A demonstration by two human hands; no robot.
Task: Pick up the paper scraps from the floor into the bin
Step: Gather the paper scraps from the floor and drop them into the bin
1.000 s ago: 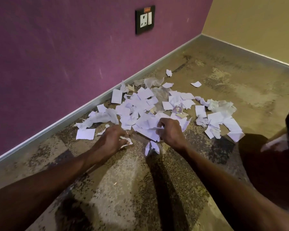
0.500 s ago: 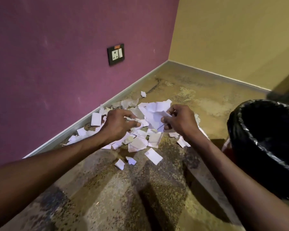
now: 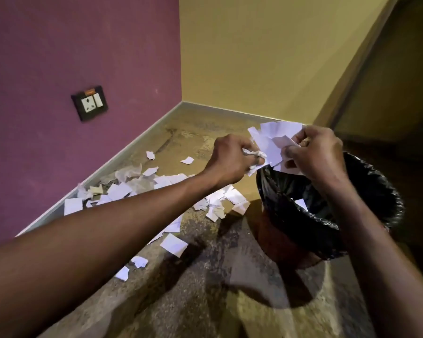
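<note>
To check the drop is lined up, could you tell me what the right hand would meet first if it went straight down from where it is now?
Most likely the bin: the right hand, gripping paper scraps, appears to sit above its black-lined opening, near the far rim. Depth is uncertain from one view.

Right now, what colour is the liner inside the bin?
Black and glossy; the bin liner shows best in the head view, the only view given.
</note>
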